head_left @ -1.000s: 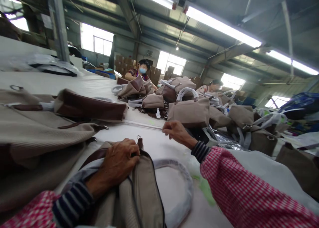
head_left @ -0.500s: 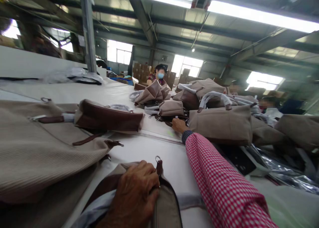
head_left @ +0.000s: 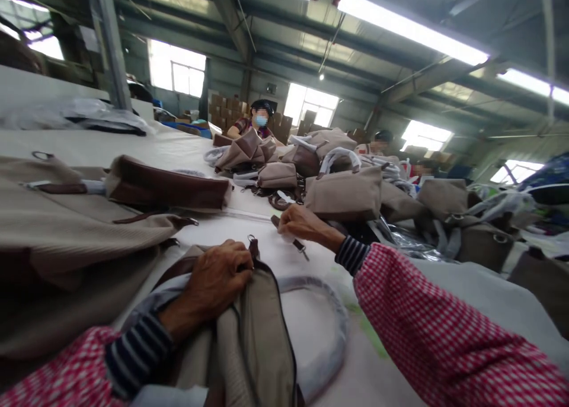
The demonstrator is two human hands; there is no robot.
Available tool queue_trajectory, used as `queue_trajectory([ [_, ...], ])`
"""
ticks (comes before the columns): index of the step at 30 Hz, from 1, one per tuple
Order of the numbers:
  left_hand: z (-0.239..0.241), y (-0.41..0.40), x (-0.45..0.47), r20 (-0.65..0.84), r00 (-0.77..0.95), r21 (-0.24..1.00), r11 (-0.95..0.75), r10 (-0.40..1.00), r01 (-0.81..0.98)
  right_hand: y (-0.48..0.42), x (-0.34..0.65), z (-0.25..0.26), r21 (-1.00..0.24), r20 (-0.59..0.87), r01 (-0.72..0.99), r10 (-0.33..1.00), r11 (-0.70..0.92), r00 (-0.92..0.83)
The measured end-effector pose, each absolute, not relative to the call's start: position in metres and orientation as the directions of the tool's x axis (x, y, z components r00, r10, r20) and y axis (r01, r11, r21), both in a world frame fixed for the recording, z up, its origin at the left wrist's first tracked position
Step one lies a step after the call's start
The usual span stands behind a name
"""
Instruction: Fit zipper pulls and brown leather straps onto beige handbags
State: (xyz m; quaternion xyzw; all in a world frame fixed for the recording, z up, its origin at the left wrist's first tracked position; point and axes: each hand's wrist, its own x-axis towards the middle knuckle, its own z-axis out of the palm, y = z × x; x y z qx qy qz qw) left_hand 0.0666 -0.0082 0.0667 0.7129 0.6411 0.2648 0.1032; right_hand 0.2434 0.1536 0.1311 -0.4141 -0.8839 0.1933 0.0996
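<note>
My left hand (head_left: 217,282) is closed on the top edge of a beige handbag (head_left: 269,330), close to a small brown tab with a metal ring (head_left: 253,246). The bag's zipped top lies open towards me, and a plastic-wrapped handle (head_left: 341,330) loops out on its right side. Over the table, my right hand (head_left: 306,224) pinches a short brown strap (head_left: 299,245) with a metal clip hanging at its lower end. Just beyond that hand lie a coiled brown strap (head_left: 281,202) and a small beige pouch (head_left: 276,175).
Large beige bags (head_left: 89,241) cover the left side, with a brown-bottomed bag (head_left: 171,185) behind them. More handbags (head_left: 344,194) are heaped ahead and to the right. A masked person (head_left: 261,119) is across the white table (head_left: 164,143). Clear plastic (head_left: 66,114) lies at back left.
My right hand has come back from the heap towards me, bringing the brown strap. My left hand stays on the handbag. The view has turned rightward.
</note>
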Motion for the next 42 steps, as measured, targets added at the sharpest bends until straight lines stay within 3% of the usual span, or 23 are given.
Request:
queue_trajectory([
  [4,0.067,-0.008,0.065,0.267,0.049,0.449,-0.169,0.962,0.878,0.133,0.235,0.106,-0.715,-0.099,0.582,0.768,0.388,-0.633],
  [8,0.066,-0.007,0.064,0.272,0.062,0.440,-0.181,0.960,0.879,0.134,0.245,0.103,-0.863,0.041,0.361,0.762,0.354,-0.646],
  [11,0.067,-0.006,0.064,0.272,0.073,0.437,-0.191,0.960,0.879,0.134,0.271,0.109,-0.819,0.136,0.340,0.733,0.462,-0.666],
  [16,0.066,-0.006,0.064,0.256,0.071,0.425,-0.178,0.964,0.888,0.118,0.310,0.109,-0.659,0.064,0.516,0.724,0.548,-0.687],
  [23,0.065,-0.005,0.062,0.270,0.073,0.419,-0.186,0.960,0.889,0.111,0.320,0.108,-0.446,0.100,0.636,0.741,0.630,-0.664],
  [29,0.066,-0.006,0.062,0.257,0.072,0.428,-0.180,0.964,0.886,0.111,0.320,0.107,-0.468,0.137,0.591,0.714,0.657,-0.686],
  [36,0.067,-0.006,0.062,0.262,0.092,0.415,-0.199,0.961,0.888,0.090,0.316,0.120,-0.472,0.072,0.583,0.688,0.662,-0.722],
  [42,0.069,-0.007,0.063,0.261,0.086,0.415,-0.192,0.961,0.889,0.078,0.322,0.119,-0.628,-0.028,0.536,0.672,0.565,-0.740],
])
